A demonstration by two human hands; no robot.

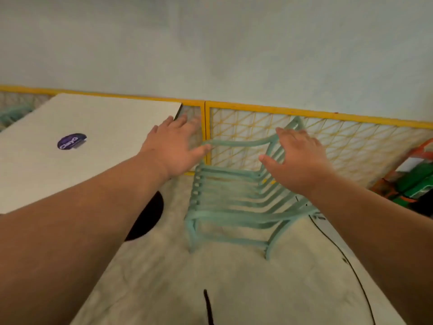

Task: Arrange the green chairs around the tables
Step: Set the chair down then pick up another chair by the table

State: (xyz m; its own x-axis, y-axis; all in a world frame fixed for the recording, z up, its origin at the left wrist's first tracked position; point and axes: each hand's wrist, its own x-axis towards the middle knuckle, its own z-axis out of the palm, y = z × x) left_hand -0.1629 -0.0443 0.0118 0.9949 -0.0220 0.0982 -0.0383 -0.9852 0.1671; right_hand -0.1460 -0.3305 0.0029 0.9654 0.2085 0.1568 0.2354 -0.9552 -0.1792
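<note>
Against a yellow mesh fence (304,134), both hands, left hand (174,148) and right hand (297,160), reach spread-fingered toward the chair (234,195); a hasty grab might knock it into the table (93,137).

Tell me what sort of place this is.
Probably a casual eatery or cafe seating area: a pale square table with a purple round sticker, a green slatted chair, and a yellow-framed lattice fence.
</note>
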